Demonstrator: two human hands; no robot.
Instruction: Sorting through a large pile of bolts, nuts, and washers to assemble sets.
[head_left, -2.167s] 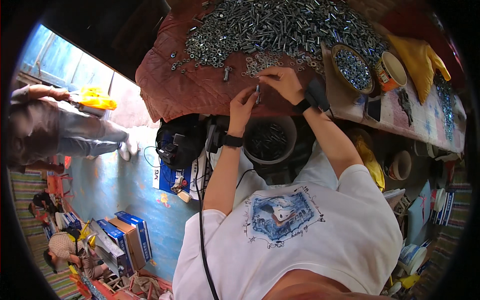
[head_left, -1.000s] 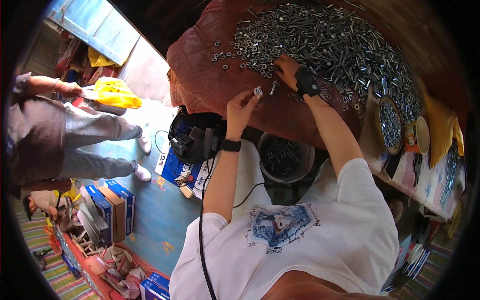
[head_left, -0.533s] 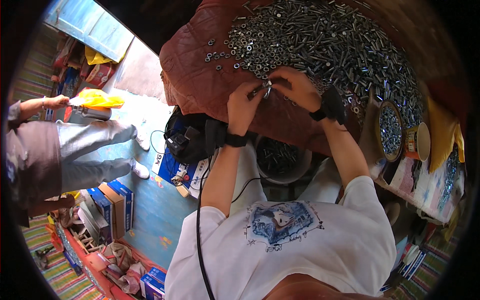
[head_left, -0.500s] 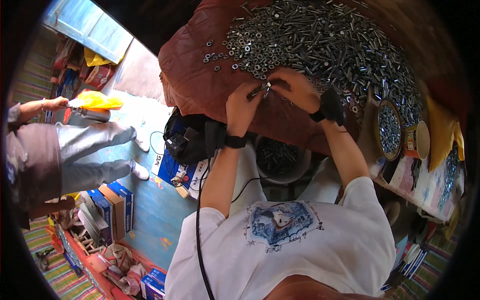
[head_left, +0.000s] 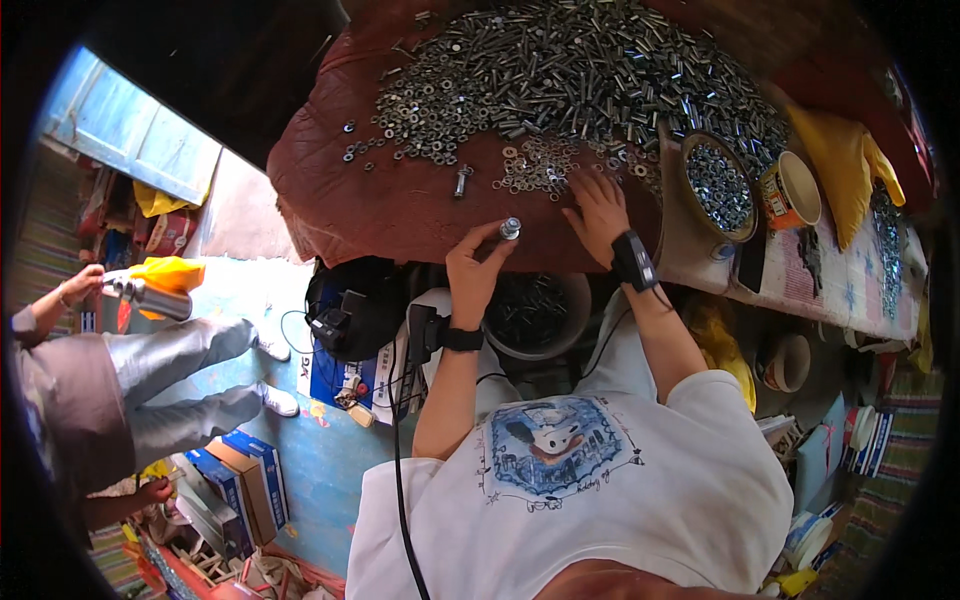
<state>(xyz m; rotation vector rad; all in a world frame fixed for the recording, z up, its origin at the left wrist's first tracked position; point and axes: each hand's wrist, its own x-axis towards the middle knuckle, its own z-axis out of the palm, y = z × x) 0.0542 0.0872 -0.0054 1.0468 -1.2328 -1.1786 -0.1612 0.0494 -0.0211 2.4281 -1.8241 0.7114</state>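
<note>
Head view, left hand (head_left: pixel 474 268) pinching a silver bolt (head_left: pixel 510 228) between thumb and fingers near the front edge of a maroon padded cover (head_left: pixel 370 205), right hand (head_left: pixel 602 222) unclenched, palm down, fingers at the loose washers (head_left: pixel 535 167), piled bolts (head_left: pixel 600 75) beyond.

Bolt (head_left: pixel 510 228) in left hand (head_left: pixel 474 275) seen near end-on; much of its shank hidden behind the fingers, thread too small to read. Right hand (head_left: pixel 601 218) palm-side hidden; any washer beneath cannot be made out. Red cloth (head_left: pixel 400 210) hides bucket's (head_left: pixel 577 325) far rim. Bystander's (head_left: pixel 85 390) head cut off.
</note>
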